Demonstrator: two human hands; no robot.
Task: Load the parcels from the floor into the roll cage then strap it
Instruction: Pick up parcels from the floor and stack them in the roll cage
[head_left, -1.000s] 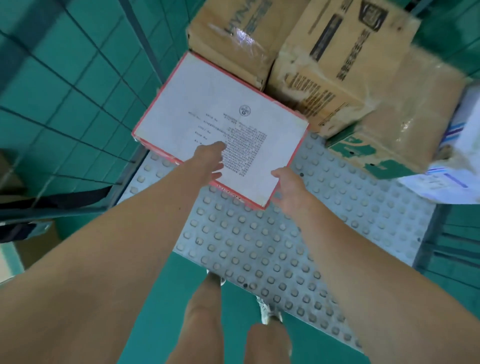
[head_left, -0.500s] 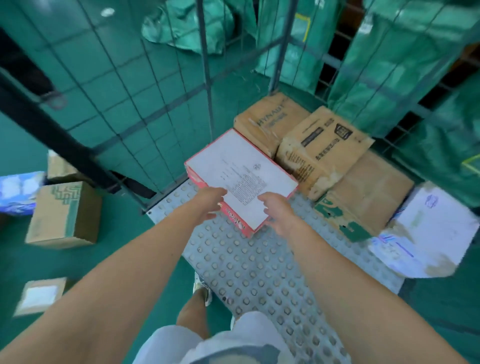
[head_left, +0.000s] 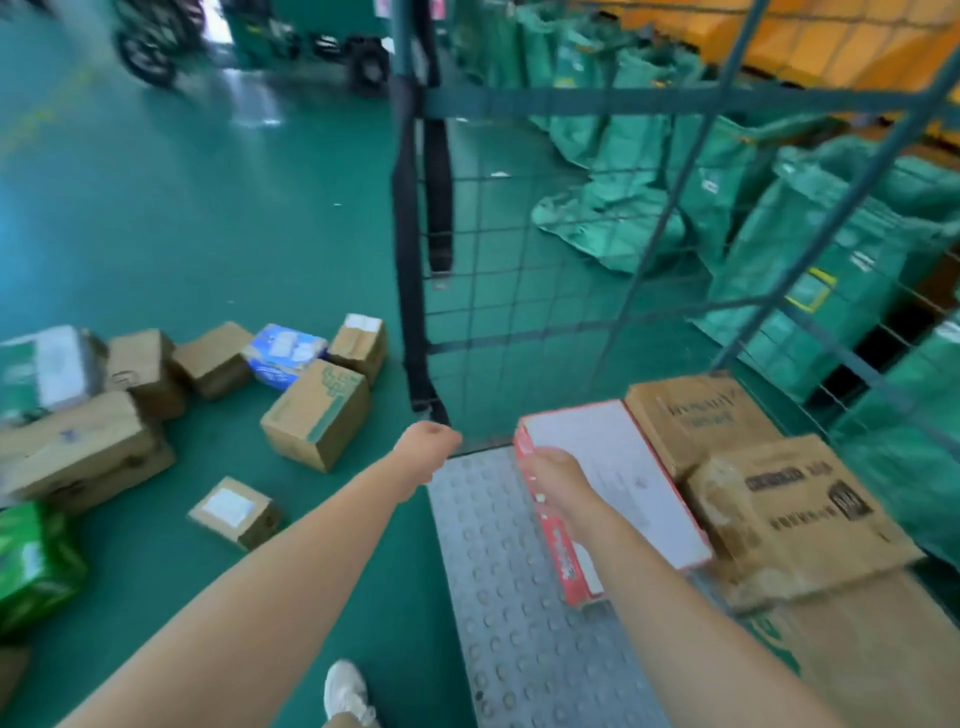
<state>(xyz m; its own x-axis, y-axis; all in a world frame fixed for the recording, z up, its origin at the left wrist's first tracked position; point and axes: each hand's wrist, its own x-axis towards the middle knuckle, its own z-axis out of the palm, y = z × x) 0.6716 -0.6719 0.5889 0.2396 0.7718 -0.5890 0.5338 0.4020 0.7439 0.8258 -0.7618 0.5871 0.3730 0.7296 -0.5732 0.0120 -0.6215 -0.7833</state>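
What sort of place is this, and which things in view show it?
Probably a parcel sorting depot. Brown cardboard parcels lie scattered on the green painted floor, a wire-mesh metal roll cage with a studded base stands part loaded, and big green woven sacks stand in rows beyond it.

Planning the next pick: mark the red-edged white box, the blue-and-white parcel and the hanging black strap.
red-edged white box (head_left: 623, 467), head view, white top face
blue-and-white parcel (head_left: 283, 356), head view, top face
black strap (head_left: 412, 291), head view, mid-length

Green sacks (head_left: 831, 260) beyond — blurred motorbike (head_left: 148, 57) far left
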